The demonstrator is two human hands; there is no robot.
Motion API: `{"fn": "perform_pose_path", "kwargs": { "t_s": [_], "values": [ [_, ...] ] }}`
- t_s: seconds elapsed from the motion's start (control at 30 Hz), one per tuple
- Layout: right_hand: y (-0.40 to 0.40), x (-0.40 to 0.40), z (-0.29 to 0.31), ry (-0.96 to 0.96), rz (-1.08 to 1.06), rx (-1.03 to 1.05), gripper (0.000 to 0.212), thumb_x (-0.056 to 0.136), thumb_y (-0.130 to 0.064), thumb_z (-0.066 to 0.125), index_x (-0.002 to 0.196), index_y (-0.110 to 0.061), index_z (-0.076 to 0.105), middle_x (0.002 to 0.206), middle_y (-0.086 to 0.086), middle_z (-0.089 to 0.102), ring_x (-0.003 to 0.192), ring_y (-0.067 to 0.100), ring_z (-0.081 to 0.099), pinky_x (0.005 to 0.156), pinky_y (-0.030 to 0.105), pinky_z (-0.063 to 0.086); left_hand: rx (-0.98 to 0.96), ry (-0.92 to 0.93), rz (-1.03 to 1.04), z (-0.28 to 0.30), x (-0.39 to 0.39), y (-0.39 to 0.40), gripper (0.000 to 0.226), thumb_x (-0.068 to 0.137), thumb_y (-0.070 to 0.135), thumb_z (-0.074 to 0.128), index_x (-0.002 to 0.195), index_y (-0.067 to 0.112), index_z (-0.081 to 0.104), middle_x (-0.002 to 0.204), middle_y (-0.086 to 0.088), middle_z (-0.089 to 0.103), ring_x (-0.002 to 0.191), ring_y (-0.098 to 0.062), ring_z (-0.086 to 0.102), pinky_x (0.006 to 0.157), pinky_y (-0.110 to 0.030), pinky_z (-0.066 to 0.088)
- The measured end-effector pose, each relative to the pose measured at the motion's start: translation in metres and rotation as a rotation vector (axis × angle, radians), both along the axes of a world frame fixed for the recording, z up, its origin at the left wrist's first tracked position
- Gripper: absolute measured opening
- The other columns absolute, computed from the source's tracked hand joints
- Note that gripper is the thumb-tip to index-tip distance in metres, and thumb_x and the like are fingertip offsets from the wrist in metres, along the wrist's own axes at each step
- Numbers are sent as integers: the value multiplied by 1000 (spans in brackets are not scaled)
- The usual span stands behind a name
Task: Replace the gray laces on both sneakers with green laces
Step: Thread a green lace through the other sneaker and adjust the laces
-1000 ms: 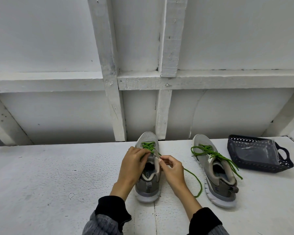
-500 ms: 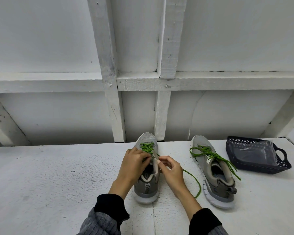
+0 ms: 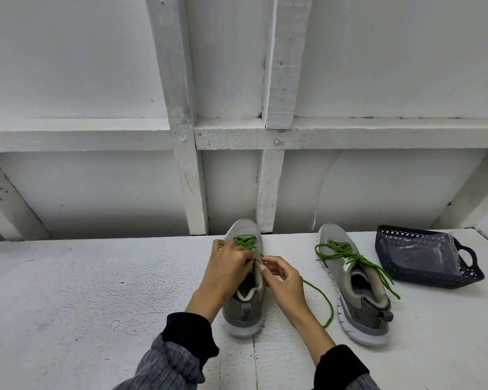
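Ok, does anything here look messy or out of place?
Only loose laces: the right sneaker's green lace lies untied, and a lace end trails on the table from the left sneaker.

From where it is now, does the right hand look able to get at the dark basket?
Probably yes: the right hand has only the second sneaker between it and the basket, low enough to reach over.

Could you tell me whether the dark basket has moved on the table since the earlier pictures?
No. The dark plastic lattice basket keeps its place beside the right-hand grey sneaker; only the camera shifted.
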State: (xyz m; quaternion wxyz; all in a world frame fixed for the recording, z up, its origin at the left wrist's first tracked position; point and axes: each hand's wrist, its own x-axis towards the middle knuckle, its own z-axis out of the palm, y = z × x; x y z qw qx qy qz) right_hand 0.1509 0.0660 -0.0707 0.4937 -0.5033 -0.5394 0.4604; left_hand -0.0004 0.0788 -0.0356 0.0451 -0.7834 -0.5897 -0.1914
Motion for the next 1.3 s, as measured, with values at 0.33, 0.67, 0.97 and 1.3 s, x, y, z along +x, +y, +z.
{"fn": "perform_pose_path", "kwargs": {
  "t_s": [0.33, 0.67, 0.97, 1.3],
  "values": [
    [8, 0, 3, 34, 38, -53, 13, 93, -14, 60, 96, -21, 71, 90, 6, 72, 90, 25, 67, 72, 36, 60, -61, -224, -86, 3, -7, -1, 19, 90, 19, 60, 89, 22, 41, 89, 9, 58, 91, -16, 52, 85, -26, 28],
    [19, -13, 7, -139, -60, -23, 16, 91, -12, 62, 78, -20, 65, 75, -5, 67, 72, 15, 61, 71, 34, 53, -36, -484, 139, -20, -15, 0, 30, 81, 19, 72, 105, 32, 58, 108, 22, 51, 106, -10, 36, 84, -27, 21],
    [30, -16, 126, 169, -206, 294, 18, 98, -12, 51, 82, -20, 53, 82, -1, 63, 77, 13, 64, 75, 25, 54, -211, -729, 388, -28, -13, -3, 31, 81, 22, 69, 109, 31, 61, 120, 5, 56, 115, -22, 47, 90, -37, 34],
    [28, -7, 107, -335, 24, 131, 15, 100, -23, 41, 90, -23, 52, 74, -2, 60, 65, 16, 54, 65, 36, 46, -223, -924, 368, -31, -12, -7, 25, 79, 22, 70, 98, 37, 63, 107, 12, 62, 98, -11, 61, 89, -41, 50]
  ]
}}
